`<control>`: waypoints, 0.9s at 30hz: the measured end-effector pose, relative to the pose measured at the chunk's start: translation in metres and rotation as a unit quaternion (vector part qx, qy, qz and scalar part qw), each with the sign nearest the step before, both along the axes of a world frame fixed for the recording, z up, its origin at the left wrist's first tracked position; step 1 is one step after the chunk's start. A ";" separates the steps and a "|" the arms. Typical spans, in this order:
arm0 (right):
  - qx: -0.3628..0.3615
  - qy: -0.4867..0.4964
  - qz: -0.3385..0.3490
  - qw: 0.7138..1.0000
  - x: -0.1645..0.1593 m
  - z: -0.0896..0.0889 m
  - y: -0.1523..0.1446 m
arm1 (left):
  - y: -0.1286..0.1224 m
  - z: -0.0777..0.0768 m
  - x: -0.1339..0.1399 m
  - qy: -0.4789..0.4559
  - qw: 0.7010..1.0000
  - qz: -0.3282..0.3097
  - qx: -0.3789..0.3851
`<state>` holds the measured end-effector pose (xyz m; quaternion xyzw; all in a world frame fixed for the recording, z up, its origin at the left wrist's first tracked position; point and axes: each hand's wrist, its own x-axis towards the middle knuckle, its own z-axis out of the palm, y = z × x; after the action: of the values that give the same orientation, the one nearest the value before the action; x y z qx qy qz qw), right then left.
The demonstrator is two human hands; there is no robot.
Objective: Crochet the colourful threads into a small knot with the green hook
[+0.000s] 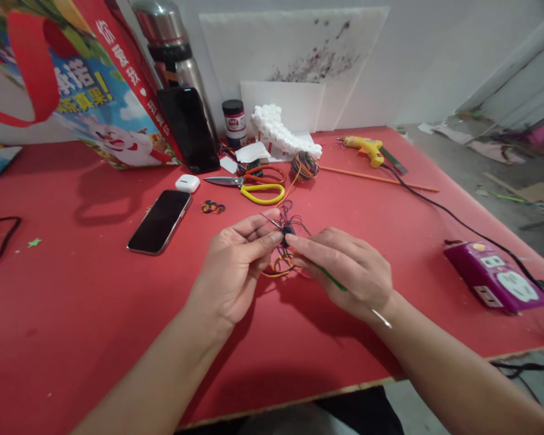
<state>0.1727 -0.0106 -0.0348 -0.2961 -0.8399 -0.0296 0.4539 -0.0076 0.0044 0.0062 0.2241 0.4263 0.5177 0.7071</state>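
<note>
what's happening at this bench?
A person is working yarn by hand. The left hand pinches a small dark yarn piece, and the right hand holds a green-handled hook close against it. Loose strands hang around the piece. Beyond the hands, a multicolored yarn ball and scissors rest on the red table.

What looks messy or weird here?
The white board at the back has dark splotches that look splattered, though they may be a picture. Scraps litter the floor at the right, which looks untidy. Yarn loops loosely around the left hand and right hand, but nothing looks spilled on the table.
</note>
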 end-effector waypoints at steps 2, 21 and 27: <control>-0.029 0.020 -0.003 0.999 -0.001 0.002 -0.002 | -0.001 -0.002 0.001 0.035 0.998 0.022 0.050; 0.085 -0.013 -0.060 0.994 -0.016 -0.010 -0.005 | -0.009 0.004 0.002 0.082 0.991 0.027 0.102; 0.086 0.000 -0.069 0.994 -0.019 -0.005 -0.009 | -0.015 0.003 0.005 0.212 0.961 0.045 0.173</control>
<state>0.1535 -0.0198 -0.0403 -0.3129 -0.8117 -0.1329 0.4749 -0.0023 -0.0108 0.0092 0.4283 0.4800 0.5555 0.5268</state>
